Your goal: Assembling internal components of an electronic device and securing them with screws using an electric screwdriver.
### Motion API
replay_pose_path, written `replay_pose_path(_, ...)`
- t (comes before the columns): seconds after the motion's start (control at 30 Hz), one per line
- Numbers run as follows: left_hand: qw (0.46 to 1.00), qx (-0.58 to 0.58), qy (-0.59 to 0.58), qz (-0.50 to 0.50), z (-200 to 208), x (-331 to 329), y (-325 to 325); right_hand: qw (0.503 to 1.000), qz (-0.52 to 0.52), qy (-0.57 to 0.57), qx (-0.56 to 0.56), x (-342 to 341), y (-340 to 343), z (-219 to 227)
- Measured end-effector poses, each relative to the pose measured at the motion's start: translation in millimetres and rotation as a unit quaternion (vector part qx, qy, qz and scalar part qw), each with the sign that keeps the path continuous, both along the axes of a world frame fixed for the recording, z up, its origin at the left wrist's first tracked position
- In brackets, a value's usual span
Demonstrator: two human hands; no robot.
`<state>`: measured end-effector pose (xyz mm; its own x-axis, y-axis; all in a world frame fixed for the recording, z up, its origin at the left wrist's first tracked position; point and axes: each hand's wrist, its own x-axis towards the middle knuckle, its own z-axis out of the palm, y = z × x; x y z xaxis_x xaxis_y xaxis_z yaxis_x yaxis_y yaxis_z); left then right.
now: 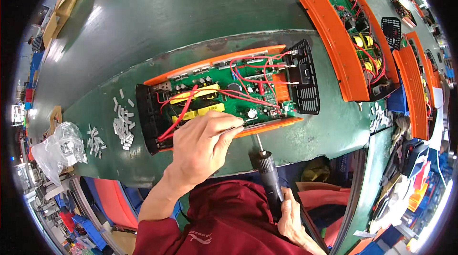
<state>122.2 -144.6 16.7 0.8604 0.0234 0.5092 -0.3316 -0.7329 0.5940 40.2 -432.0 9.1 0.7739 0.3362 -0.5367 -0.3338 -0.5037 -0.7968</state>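
An open orange case point(224, 96) is laid on the green bench point(191, 21), its green board point(229, 93) crossed by red wires point(183, 112). The near edge is touched by the left hand point(202, 145), fingers curled. A black screwdriver point(269, 178) is gripped by the right hand point(291, 217) — its bit raised just below the case. Small grey clips point(123, 121) and a clear bag point(59, 147) are seen at left — more orange cases point(343, 45) at right.

Plastic bag point(59, 147), loose grey clips point(123, 122)
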Motion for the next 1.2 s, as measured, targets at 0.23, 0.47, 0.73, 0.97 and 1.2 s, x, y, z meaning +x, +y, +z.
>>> replay_pose_path(0.23,1.000,0.014,0.013,0.000,3,-1,-1,1.000,0.016,0.006,0.005,5,2,-2)
replay_pose_path(0.47,1.000,0.003,0.029,-0.003,5,0,-2,0.998,0.025,-0.051,0.026,4,-4,-11)
replay_pose_path(0.73,0.999,-0.001,0.043,-0.005,8,-2,-1,0.992,-0.024,0.091,0.083,6,-2,-9)
replay_pose_path(0.97,0.996,-0.009,0.081,-0.029,15,0,3,0.932,-0.082,0.274,0.221,8,-11,-21)
replay_pose_path(1.2,0.995,-0.011,0.066,-0.069,51,-11,9,0.908,-0.046,0.341,0.238,10,-8,-12)
